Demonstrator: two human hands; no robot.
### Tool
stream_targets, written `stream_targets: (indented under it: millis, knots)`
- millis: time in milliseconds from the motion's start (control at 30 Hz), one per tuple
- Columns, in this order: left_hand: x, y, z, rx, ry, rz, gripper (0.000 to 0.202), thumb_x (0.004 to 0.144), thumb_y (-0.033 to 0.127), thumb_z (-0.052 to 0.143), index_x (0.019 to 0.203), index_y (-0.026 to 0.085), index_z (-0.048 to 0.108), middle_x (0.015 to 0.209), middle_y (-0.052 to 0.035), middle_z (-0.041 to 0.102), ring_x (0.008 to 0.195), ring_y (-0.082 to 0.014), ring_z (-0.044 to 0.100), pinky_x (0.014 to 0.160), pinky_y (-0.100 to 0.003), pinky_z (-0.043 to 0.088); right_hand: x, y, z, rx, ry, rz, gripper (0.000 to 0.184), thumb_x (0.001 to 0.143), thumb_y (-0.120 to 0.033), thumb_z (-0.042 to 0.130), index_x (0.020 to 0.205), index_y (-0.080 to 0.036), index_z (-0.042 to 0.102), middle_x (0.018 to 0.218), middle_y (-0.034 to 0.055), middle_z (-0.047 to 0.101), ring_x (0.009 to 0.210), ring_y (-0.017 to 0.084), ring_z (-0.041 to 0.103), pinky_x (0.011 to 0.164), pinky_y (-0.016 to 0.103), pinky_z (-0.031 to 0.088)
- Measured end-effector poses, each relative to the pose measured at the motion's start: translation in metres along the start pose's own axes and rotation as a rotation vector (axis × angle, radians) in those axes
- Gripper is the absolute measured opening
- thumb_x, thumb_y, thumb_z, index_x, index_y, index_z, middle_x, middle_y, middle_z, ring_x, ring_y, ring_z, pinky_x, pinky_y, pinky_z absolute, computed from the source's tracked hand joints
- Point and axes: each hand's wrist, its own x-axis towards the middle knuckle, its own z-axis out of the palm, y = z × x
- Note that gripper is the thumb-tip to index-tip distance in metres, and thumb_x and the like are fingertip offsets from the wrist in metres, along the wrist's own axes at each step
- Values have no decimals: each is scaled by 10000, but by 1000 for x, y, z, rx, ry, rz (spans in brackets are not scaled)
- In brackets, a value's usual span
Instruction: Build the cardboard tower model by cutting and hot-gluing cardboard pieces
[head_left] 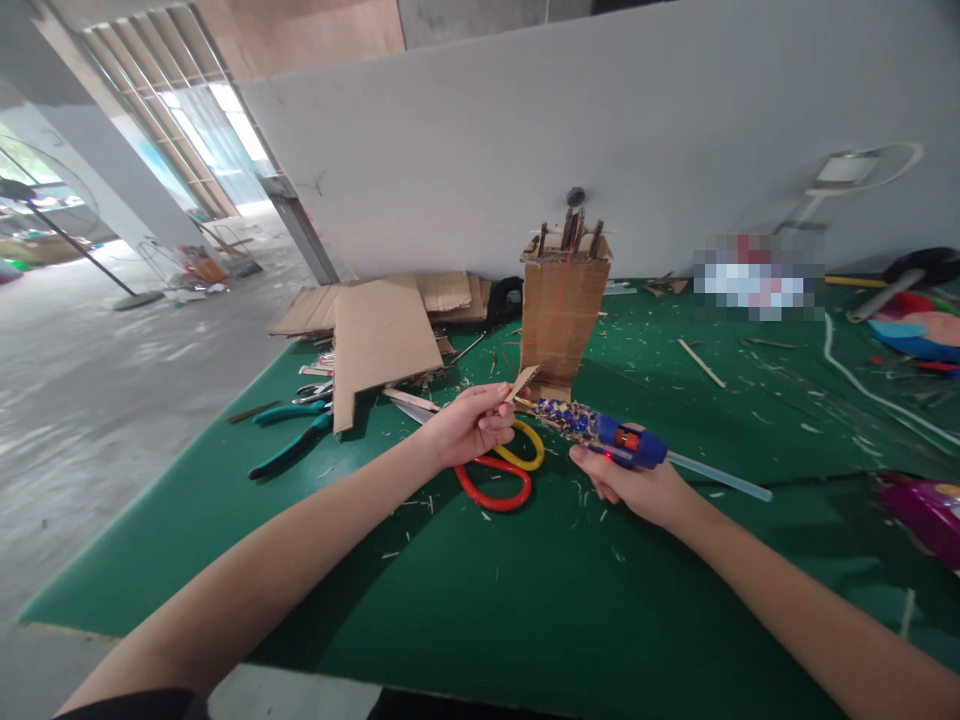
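My left hand (480, 420) pinches a small cardboard piece (523, 383) between thumb and fingers, above the table. My right hand (626, 480) is wrapped round a blue hot glue gun (634, 442) with a clear glue stick (720, 475) out of its back. Bits of debris coat the gun's front, and its nozzle points left at the cardboard piece, at or very near it. Just behind stands an upright cardboard structure (564, 310) with sticks on top and a red string. Scissors (495, 490) with red and yellow handles lie beneath my left hand.
Cardboard sheets (386, 335) lie at the back left, with teal-handled pliers (296, 435) in front. Scraps litter the green table (420, 620). A white cable (862, 385) and a purple object (926, 510) are on the right. A grey wall (450, 150) stands behind.
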Motion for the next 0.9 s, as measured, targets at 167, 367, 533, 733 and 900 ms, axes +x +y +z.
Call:
stream_targets:
  millis: [167, 367, 533, 733, 900]
  knots:
    - [1, 0, -2, -4, -21, 7, 130, 823, 142, 595, 710, 99, 547, 592, 40, 487, 385, 16, 313, 428, -143, 282, 2, 0, 0, -14, -34, 14, 407, 716, -535, 635, 533, -229, 439, 369, -56, 429, 349, 114, 450, 434, 280, 432]
    - [1, -1, -4, -5, -53, 12, 163, 855, 142, 554, 702, 91, 535, 601, 41, 486, 394, 16, 317, 437, -146, 300, 1, -2, 0, -22, -10, 13, 456, 745, -576, 582, 500, -232, 411, 358, -45, 421, 353, 119, 452, 447, 284, 425]
    - [2, -1, -4, -7, -48, 6, 117, 846, 141, 569, 745, 82, 568, 607, 40, 477, 401, 15, 322, 436, -144, 300, 1, -4, 1, -34, 26, 17, 473, 750, -579, 575, 481, -227, 410, 359, -38, 429, 361, 122, 468, 451, 277, 432]
    - [2, 0, -4, -18, -46, -12, 102, 861, 134, 539, 823, 69, 606, 604, 36, 471, 402, 11, 317, 432, -140, 300, 2, -1, 1, -9, 65, -10, 463, 740, -544, 605, 466, -228, 406, 361, -35, 433, 365, 120, 461, 472, 285, 450]
    - [1, 0, -3, -23, -20, -22, 98, 846, 137, 556, 878, 73, 622, 588, 34, 469, 394, 3, 308, 427, -144, 293, 3, 1, 0, -22, 89, -6, 458, 755, -546, 587, 479, -222, 421, 390, -25, 454, 396, 126, 480, 460, 279, 432]
